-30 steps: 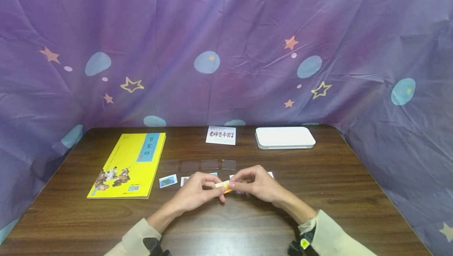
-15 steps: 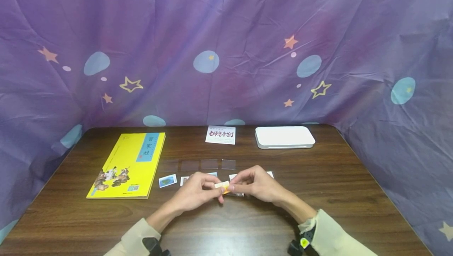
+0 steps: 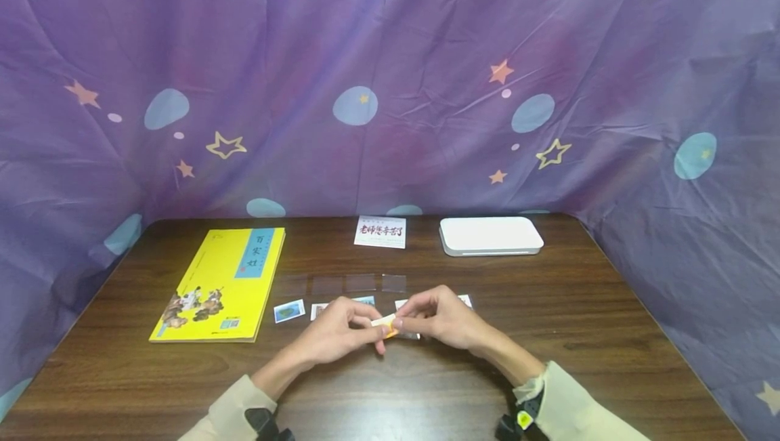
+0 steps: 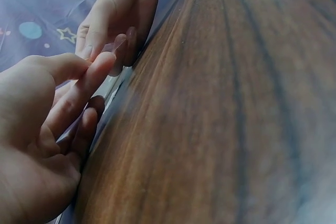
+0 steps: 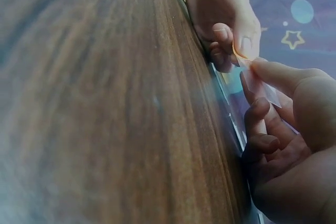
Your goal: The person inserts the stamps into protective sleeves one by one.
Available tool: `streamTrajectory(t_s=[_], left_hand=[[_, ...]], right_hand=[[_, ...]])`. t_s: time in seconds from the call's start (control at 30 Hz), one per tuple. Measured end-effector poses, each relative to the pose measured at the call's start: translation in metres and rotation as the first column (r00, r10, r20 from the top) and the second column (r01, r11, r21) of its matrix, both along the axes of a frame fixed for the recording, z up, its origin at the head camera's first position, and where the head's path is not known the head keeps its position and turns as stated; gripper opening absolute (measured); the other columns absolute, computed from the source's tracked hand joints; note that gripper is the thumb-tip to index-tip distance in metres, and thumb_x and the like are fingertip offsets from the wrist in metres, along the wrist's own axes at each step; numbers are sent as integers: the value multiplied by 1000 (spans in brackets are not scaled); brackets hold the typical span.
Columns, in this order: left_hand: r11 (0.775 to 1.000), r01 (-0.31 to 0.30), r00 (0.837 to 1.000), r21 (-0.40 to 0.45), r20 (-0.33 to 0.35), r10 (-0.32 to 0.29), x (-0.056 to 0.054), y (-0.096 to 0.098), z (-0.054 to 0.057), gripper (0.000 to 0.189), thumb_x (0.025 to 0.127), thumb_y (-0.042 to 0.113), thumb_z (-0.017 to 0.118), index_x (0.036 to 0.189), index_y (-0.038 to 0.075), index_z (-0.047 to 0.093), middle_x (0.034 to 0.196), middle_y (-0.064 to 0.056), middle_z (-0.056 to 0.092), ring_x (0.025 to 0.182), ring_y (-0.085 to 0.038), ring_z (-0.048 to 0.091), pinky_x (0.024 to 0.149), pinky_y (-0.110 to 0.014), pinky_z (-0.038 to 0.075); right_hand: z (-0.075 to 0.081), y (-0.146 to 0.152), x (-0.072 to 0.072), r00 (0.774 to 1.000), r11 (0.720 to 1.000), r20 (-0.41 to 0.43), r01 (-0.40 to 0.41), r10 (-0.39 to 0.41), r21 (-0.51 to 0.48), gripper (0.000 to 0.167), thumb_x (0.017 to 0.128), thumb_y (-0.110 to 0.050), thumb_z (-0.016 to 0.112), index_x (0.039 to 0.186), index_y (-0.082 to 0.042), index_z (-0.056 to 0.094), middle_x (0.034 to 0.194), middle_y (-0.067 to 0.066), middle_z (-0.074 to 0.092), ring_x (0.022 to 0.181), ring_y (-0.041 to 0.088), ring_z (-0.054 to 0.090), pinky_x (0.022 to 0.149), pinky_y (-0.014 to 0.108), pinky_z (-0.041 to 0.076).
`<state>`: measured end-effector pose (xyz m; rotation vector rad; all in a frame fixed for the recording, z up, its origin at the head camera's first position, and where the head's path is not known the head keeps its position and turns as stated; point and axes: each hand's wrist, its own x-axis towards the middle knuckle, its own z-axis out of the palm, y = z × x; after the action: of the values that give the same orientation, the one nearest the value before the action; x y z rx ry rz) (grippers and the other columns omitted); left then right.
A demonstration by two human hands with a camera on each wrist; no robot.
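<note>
Above the front of the table my two hands meet. My left hand point(image 3: 338, 331) pinches a small yellow-orange and white stamp point(image 3: 391, 330) between thumb and finger. My right hand point(image 3: 447, 320) pinches a small clear plastic sleeve point(image 5: 266, 92), best seen in the right wrist view. There the stamp's orange edge point(image 5: 235, 51) meets the sleeve's end; whether it lies inside is hidden by the fingertips. A blue-green stamp point(image 3: 289, 311) lies left of the hands. Other stamps point(image 3: 317, 310) lie behind the hands, partly covered by them.
Several clear sleeves point(image 3: 361, 283) lie in a row behind the stamps. A yellow book point(image 3: 219, 285) lies on the left. At the back are a white card with red characters point(image 3: 380, 232) and a white case point(image 3: 491, 236). A purple cloth point(image 3: 378, 34) hangs behind the table.
The stamp has tilted slightly between the fingertips. Both hands stay in nearly the same place, with only small finger movements. The things on the table have not moved.
</note>
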<state>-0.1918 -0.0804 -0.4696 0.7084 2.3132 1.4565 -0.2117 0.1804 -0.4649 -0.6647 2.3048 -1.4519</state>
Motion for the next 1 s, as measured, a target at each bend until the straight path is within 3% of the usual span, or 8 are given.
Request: streamTrajectory(t_s=[0.27,0.6,0.73,1.0], left_hand=[[999,44,999,26,-25,-43,-2,0,-1,9,104,34,73,105,27,79,85,11,83,99,-10,69,88,-26,46],[1000,-10,999,29,-42,11,-1,0,-5,8,104,37,74,108,33,79,87,15,82,103,-7,75,104,-37,48],[999,-28,999,22,-32,29,-1,0,-5,10,104,39,73,109,33,79,87,15,82,103,-8,74,101,-35,47],[994,-70,998,82,12,69,0,2,-1,17,106,37,71,111,22,77,84,-4,77,77,-16,72,73,-23,50]], right_hand=[[0,3,-1,1000,1000,31,4,-3,-31,12,97,-28,83,105,-20,84,90,1,81,64,7,61,56,21,53],[3,4,-2,993,998,116,10,-3,-60,18,97,-28,82,110,-16,83,93,7,80,70,10,63,59,21,53],[3,3,-1,996,997,94,9,-2,-77,16,98,-28,82,110,-18,83,92,12,79,69,11,63,59,22,54],[1,2,-1,997,995,58,47,-42,-90,14,97,-27,83,107,-18,83,86,7,78,65,10,61,56,21,52]])
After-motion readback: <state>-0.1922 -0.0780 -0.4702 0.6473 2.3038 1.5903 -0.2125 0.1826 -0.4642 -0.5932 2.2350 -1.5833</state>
